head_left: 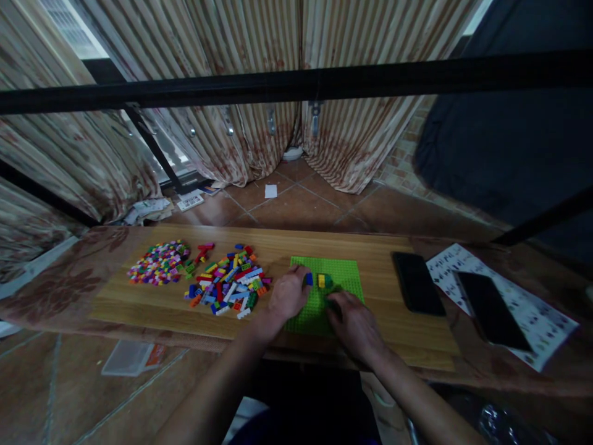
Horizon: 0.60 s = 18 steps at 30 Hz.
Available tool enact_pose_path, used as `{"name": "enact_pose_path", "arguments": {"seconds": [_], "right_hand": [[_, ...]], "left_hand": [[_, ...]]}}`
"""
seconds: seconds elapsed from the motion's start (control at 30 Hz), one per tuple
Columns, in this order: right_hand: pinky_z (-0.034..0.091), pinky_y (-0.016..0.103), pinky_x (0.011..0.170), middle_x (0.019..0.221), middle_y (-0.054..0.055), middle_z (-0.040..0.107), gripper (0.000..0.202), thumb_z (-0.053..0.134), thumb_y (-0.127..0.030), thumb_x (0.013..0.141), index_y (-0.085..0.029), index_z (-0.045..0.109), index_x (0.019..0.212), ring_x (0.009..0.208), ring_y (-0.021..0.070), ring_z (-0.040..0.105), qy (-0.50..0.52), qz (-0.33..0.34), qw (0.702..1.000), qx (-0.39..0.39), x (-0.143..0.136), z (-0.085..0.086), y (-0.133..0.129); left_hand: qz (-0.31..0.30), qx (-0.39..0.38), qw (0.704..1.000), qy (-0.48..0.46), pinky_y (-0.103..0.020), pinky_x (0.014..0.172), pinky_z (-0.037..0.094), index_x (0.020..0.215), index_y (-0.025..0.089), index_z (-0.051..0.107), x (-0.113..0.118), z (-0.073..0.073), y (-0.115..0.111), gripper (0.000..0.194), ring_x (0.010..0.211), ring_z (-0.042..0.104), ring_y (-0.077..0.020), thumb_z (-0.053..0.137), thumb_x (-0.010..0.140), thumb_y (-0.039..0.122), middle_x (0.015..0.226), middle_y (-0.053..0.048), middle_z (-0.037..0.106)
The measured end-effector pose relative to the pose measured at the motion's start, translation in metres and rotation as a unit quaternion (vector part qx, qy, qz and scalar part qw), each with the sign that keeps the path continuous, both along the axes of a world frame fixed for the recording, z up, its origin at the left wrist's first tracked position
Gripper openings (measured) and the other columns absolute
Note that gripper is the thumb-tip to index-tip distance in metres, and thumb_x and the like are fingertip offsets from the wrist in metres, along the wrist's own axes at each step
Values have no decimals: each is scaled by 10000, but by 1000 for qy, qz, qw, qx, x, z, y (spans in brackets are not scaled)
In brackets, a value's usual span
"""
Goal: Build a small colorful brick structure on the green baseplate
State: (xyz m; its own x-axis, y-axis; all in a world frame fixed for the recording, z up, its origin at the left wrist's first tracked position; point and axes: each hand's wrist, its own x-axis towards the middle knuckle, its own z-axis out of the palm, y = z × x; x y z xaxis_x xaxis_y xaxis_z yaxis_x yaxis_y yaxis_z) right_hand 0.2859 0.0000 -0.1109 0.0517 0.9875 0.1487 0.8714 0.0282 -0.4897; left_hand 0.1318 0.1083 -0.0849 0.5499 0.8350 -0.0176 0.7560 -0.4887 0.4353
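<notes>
A green studded baseplate (348, 272) lies on the wooden board. On it, near the middle, a yellow brick (321, 281) sits against a dark green brick (328, 280). My left hand (291, 290) is over the plate's left side, its fingers closed on a small blue brick (309, 279) just left of the yellow one. Over the lower right of the plate, my right hand (353, 318) has its thumb and fingers pinched together. Something dark greenish shows at those fingertips, too small and dim to make out.
Left of the plate lies a loose pile of long bricks (231, 281), and farther left a heap of small colourful pieces (160, 262). A black phone (417, 283) is at the board's right end. Beyond it, another dark device (493, 309) rests on a printed sheet (549, 318). A black rail (278, 86) crosses behind.
</notes>
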Motion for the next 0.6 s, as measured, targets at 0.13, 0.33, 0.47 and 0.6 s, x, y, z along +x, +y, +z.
{"name": "enact_pose_path", "arguments": {"seconds": [0.13, 0.33, 0.47, 0.6], "right_hand": [[495, 387, 829, 1011, 91, 633, 312, 473, -143, 809, -182, 582, 1099, 954, 243, 603, 20, -13, 1000, -5, 2, -1, -5], [502, 401, 840, 1042, 104, 643, 360, 479, -198, 821, -178, 568, 1169, 957, 249, 617, 50, -77, 996, 17, 6, -5, -12], [502, 409, 838, 1043, 113, 644, 328, 478, -234, 841, -160, 587, 1141, 947, 255, 621, 54, -110, 992, 12, 17, -4, -14], [505, 394, 815, 1036, 97, 639, 326, 489, -275, 862, -183, 587, 1158, 914, 242, 623, 61, -109, 992, 11, 25, -5, -13]], "left_hand": [[-13, -4, 1000, 6, -279, 887, 495, 1166, 207, 561, 6, 3, 3, 318, 977, 638, -191, 552, 849, 200, 1133, -62, 631], [-36, -18, 999, -3, -292, 923, 488, 1139, 223, 613, 11, 2, 4, 308, 981, 633, -187, 585, 834, 192, 1153, -51, 626], [-27, -22, 999, -4, -298, 935, 483, 1127, 222, 646, 11, -2, 6, 307, 992, 630, -195, 625, 821, 233, 1140, -52, 638], [-26, -29, 999, 7, -300, 936, 481, 1129, 228, 662, 12, -1, 8, 321, 1002, 631, -196, 648, 809, 248, 1127, -51, 654]]}}
